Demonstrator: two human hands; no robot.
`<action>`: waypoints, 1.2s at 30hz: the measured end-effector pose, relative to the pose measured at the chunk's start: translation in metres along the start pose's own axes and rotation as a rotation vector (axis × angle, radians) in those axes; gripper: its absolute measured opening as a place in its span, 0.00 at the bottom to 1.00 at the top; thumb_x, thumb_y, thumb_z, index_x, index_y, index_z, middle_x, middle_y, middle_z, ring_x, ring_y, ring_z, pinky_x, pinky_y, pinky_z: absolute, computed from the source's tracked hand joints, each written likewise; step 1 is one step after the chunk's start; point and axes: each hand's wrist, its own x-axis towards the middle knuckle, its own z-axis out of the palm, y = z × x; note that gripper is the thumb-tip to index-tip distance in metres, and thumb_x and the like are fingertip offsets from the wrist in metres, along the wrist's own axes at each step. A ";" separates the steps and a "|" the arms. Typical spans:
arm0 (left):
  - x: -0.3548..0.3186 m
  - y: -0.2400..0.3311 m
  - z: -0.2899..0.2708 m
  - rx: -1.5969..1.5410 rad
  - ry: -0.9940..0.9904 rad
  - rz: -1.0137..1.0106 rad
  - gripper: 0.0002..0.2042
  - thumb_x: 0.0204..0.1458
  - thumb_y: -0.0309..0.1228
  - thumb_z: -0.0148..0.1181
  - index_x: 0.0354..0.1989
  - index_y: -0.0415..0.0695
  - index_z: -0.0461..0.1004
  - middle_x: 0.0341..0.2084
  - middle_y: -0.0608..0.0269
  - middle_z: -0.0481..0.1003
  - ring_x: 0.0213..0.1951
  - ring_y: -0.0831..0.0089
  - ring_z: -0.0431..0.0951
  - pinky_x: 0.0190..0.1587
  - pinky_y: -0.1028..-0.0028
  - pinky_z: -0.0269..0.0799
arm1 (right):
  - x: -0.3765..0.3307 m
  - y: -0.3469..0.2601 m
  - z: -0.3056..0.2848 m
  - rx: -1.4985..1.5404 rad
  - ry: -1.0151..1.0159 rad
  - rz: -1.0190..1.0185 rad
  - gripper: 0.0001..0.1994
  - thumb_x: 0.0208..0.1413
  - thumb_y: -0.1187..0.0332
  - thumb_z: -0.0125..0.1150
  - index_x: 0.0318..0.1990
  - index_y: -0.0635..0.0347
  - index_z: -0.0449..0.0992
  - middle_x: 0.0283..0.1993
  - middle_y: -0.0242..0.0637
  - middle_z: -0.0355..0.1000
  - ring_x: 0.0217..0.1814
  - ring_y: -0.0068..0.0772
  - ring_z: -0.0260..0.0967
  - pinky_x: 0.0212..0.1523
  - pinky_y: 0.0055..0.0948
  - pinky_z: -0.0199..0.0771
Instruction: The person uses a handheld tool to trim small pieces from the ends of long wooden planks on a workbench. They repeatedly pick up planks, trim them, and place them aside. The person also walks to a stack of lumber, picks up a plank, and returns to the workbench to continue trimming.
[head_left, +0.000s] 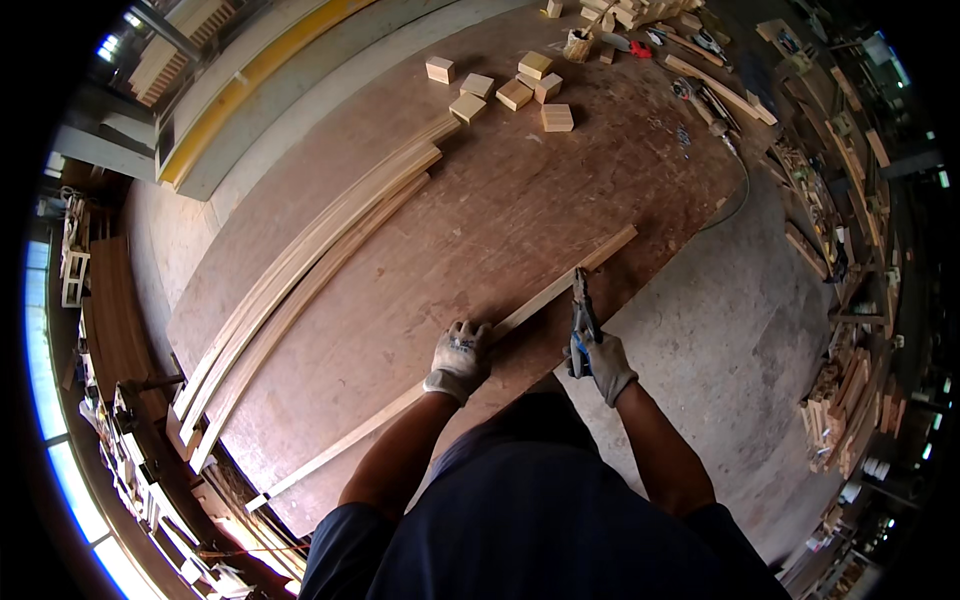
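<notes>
A long, thin wooden strip [545, 297] lies diagonally along the near side of the brown work table [500, 210]. My left hand [459, 358], in a pale work glove, presses on the strip near its middle with the fingers curled over it. In my right hand [606, 362], gloved too, are dark pliers [583, 308] with blue on the handles. Their jaws point away from me and meet the strip a short way from its far right end. Whether the jaws grip the wood is too small to tell.
Several long boards [320, 255] lie along the table's left side. Small wood blocks [514, 94] sit scattered at the far end. A power tool [690, 90] with a cord rests near the far right edge. Concrete floor [720, 330] shows at right; timber offcuts [840, 400] are piled beyond.
</notes>
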 end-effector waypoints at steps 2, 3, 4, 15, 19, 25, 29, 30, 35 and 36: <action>0.000 0.003 -0.004 -0.009 -0.006 -0.012 0.17 0.52 0.33 0.59 0.51 0.44 0.75 0.43 0.49 0.76 0.48 0.48 0.74 0.49 0.53 0.73 | 0.000 0.000 0.000 0.007 0.007 0.023 0.15 0.66 0.58 0.57 0.42 0.65 0.75 0.31 0.42 0.77 0.27 0.31 0.76 0.28 0.31 0.79; 0.000 0.003 -0.004 -0.007 -0.015 -0.012 0.17 0.53 0.33 0.59 0.51 0.44 0.75 0.43 0.49 0.76 0.48 0.48 0.74 0.49 0.53 0.73 | 0.001 0.000 0.000 0.014 0.005 0.036 0.16 0.66 0.58 0.58 0.43 0.66 0.75 0.31 0.42 0.77 0.27 0.31 0.76 0.29 0.31 0.79; 0.000 0.002 -0.004 -0.005 -0.023 -0.013 0.18 0.53 0.34 0.59 0.52 0.43 0.75 0.44 0.49 0.75 0.49 0.48 0.73 0.49 0.53 0.72 | 0.000 -0.003 0.002 0.020 0.003 0.049 0.16 0.66 0.58 0.58 0.44 0.66 0.75 0.31 0.43 0.77 0.27 0.32 0.76 0.30 0.32 0.79; -0.011 0.009 0.030 0.277 -0.173 -0.006 0.25 0.56 0.30 0.49 0.64 0.40 0.66 0.50 0.51 0.73 0.52 0.54 0.71 0.52 0.57 0.68 | -0.013 0.022 0.001 0.685 -0.299 0.270 0.16 0.69 0.59 0.52 0.54 0.60 0.74 0.51 0.46 0.76 0.54 0.44 0.74 0.56 0.48 0.74; -0.012 0.009 0.029 0.281 -0.158 0.013 0.27 0.55 0.31 0.48 0.67 0.41 0.64 0.52 0.50 0.72 0.53 0.55 0.71 0.51 0.58 0.68 | -0.017 0.014 0.018 0.876 -0.427 0.270 0.18 0.70 0.59 0.49 0.58 0.60 0.71 0.55 0.49 0.75 0.59 0.50 0.72 0.62 0.53 0.70; -0.013 0.012 0.023 0.302 -0.178 0.016 0.29 0.55 0.31 0.48 0.68 0.40 0.62 0.54 0.50 0.71 0.53 0.55 0.71 0.52 0.58 0.67 | -0.022 -0.001 0.037 0.917 -0.357 0.272 0.16 0.71 0.61 0.47 0.57 0.60 0.72 0.56 0.49 0.74 0.61 0.47 0.71 0.63 0.51 0.70; -0.013 0.012 0.024 0.320 -0.163 0.027 0.29 0.55 0.31 0.48 0.68 0.40 0.62 0.54 0.50 0.71 0.53 0.55 0.71 0.52 0.58 0.67 | -0.022 -0.008 0.045 0.926 -0.319 0.300 0.15 0.71 0.62 0.47 0.55 0.61 0.73 0.56 0.48 0.74 0.61 0.46 0.71 0.63 0.50 0.70; -0.014 0.012 0.026 0.325 -0.156 0.030 0.29 0.55 0.31 0.48 0.68 0.40 0.62 0.55 0.50 0.71 0.53 0.55 0.71 0.52 0.58 0.67 | -0.022 -0.008 0.045 0.924 -0.321 0.301 0.15 0.71 0.62 0.47 0.55 0.61 0.73 0.56 0.48 0.74 0.61 0.46 0.72 0.63 0.50 0.71; -0.014 0.009 0.031 0.283 -0.161 0.034 0.29 0.54 0.30 0.48 0.68 0.39 0.62 0.55 0.49 0.71 0.52 0.55 0.71 0.52 0.58 0.66 | -0.015 -0.006 0.050 1.035 -0.379 0.304 0.15 0.70 0.62 0.48 0.52 0.62 0.75 0.52 0.46 0.76 0.58 0.45 0.73 0.61 0.49 0.72; -0.014 0.009 0.030 0.279 -0.156 0.040 0.29 0.54 0.30 0.48 0.68 0.38 0.62 0.54 0.49 0.71 0.52 0.55 0.71 0.52 0.58 0.66 | -0.013 -0.006 0.051 1.066 -0.383 0.303 0.14 0.70 0.62 0.48 0.51 0.63 0.75 0.51 0.46 0.76 0.57 0.45 0.74 0.61 0.49 0.72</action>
